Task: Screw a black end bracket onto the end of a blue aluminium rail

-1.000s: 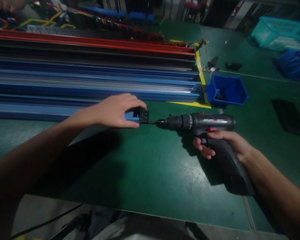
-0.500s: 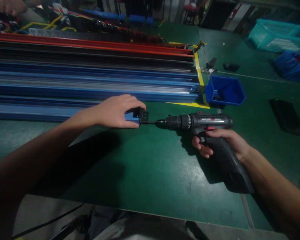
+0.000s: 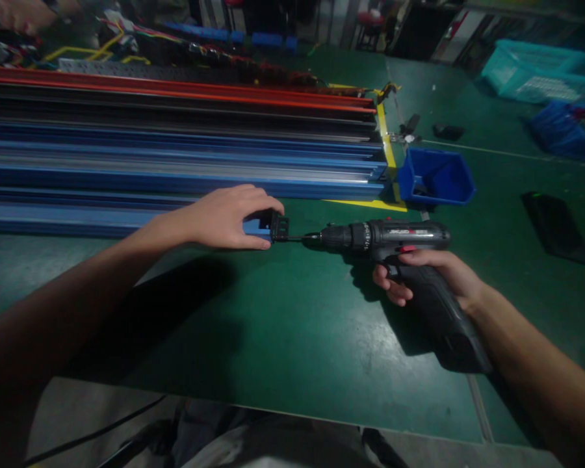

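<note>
Presently, my left hand's fingers (image 3: 260, 195) and thumb are clamped across the end of a blue rail (image 3: 78, 216), a fingertip up against its black end cap (image 3: 279, 227). Right hand (image 3: 441, 270): fingers wrapped round the grip of a black drill (image 3: 409, 235), thumb beside its red switch. Drill lies level, bit (image 3: 296, 238) reaching the cap's face; from my screen I can't tell how the tip is seated. Rail lies lengthwise on the green table (image 3: 297, 338), left hand (image 3: 219, 218) over it. Just beyond, more blue rails (image 3: 273, 185), then black, then a red one (image 3: 175, 86). Blue bin (image 3: 461, 185) near the rail ends; dark flat object (image 3: 558, 227) farther right. Teal basket (image 3: 541, 78) at far right. Another person's hand (image 3: 29, 16), far left, near wires.
</note>
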Tool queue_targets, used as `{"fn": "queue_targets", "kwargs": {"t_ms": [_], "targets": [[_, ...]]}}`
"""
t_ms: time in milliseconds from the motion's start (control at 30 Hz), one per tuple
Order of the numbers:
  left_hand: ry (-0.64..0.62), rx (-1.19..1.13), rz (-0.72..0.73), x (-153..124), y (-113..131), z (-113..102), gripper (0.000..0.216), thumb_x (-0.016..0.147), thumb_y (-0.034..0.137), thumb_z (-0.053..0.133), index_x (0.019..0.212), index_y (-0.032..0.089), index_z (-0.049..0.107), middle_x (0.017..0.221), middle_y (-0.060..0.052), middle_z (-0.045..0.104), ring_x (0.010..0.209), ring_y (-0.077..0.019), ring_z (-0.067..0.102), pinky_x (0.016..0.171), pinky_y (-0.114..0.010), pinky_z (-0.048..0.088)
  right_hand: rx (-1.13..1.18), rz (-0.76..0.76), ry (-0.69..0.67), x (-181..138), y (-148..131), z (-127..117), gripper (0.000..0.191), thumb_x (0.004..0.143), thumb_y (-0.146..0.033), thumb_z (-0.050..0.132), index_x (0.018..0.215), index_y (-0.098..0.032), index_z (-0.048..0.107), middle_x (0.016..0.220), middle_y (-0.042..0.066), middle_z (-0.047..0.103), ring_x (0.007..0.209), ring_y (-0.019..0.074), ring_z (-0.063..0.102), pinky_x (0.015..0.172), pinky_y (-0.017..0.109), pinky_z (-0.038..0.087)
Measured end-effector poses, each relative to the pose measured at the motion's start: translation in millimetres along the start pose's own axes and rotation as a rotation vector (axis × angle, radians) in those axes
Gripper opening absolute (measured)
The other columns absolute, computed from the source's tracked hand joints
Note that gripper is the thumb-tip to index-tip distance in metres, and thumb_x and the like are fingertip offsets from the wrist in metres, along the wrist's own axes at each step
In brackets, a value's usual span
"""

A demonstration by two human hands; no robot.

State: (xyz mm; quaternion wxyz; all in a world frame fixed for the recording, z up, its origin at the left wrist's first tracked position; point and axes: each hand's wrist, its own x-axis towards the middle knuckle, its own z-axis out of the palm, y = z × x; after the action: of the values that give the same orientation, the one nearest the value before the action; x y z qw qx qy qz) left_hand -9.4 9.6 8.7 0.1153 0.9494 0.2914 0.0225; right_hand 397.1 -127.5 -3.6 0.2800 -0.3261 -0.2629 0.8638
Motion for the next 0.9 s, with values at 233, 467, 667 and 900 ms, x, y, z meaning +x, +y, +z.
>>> {"fn": "queue_targets", "kwargs": {"t_ms": [233,467,667,900], "targets": [[0.009,-0.007,-0.006,0.1,1.7,-0.8,0.067,0.094,0.072,0.066,0.145,0.028,0.066,0.134,-0.009,0.071,0.121,-0.0317,0.063,0.104,-0.04,0.045,-0.029,-0.012,-0.015,-0.9,-1.4,0.0,0.031,0.098,-0.032,0.076,0.108,-0.004,0.084,0.097,0.015,0.08,0.069,0.0157,0.07,0.072,0.03,0.065],[0.011,-0.004,0.009,0.5,0.5,-0.2,0.068,0.093,0.073,0.066,0.144,0.029,0.065,0.132,-0.009,0.071,0.119,-0.0315,0.063,0.102,-0.04,0.045,-0.027,0.018,0.029,-1.5,-3.0,4.5,0.031,0.096,-0.033,0.077,0.105,-0.004,0.086,0.094,0.014,0.079,0.068,0.0153,0.068,0.071,0.029,0.063],[0.009,0.003,0.013,0.7,-0.8,0.5,0.066,0.094,0.072,0.066,0.143,0.028,0.065,0.131,-0.009,0.071,0.118,-0.0308,0.063,0.102,-0.039,0.045,-0.017,0.035,0.04,-2.7,-1.8,0.6,0.033,0.096,-0.034,0.076,0.106,-0.003,0.084,0.095,0.015,0.078,0.068,0.015,0.067,0.071,0.029,0.062],[0.015,0.007,0.007,0.5,-0.2,-0.2,0.066,0.094,0.072,0.065,0.143,0.028,0.065,0.13,-0.009,0.071,0.118,-0.031,0.063,0.102,-0.039,0.045,-0.033,0.003,0.054,-1.8,-2.0,5.6,0.031,0.094,-0.032,0.078,0.106,-0.004,0.083,0.095,0.014,0.078,0.068,0.0148,0.066,0.069,0.029,0.062]]}}
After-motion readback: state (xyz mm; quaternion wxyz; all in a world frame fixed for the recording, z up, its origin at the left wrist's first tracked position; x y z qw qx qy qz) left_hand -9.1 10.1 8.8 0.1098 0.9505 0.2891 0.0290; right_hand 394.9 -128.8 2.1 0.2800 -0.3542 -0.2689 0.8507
